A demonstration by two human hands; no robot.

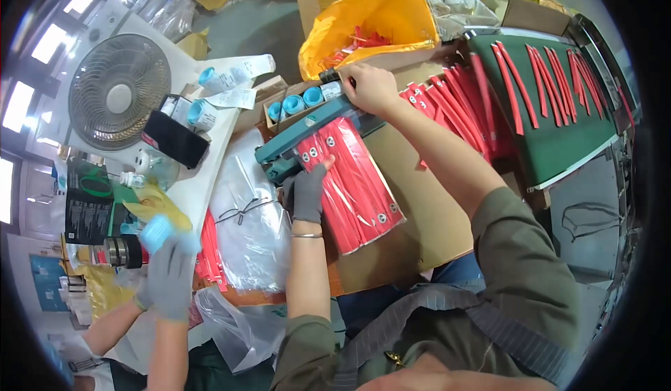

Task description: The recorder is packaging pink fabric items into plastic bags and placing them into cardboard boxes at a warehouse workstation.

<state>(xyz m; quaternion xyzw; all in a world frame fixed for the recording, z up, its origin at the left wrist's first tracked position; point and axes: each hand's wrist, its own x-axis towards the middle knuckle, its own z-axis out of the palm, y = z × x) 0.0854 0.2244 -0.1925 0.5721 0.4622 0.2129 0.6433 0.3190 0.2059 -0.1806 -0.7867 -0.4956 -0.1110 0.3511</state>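
A clear bag of flat red strips (351, 185) lies slanted in front of me, its far end against a teal bar-shaped device that looks like a bag sealer (302, 131). My left hand (307, 194), in a grey glove with a bare thumb tip, holds the bag's left edge; the thumb lies on top and the other fingers are mostly hidden. My bare right hand (370, 89) is closed over the far right end of the sealer's arm. Beneath the bag is a brown cardboard sheet (419, 209).
Loose red strips (454, 104) lie to the right, with more on a green belt (521, 139). An orange bag (412, 13) stands behind. Clear plastic bags (255, 251) lie left. A co-worker's gloved hands (171, 272) hold something light blue near a fan (120, 97) and phone (175, 139).
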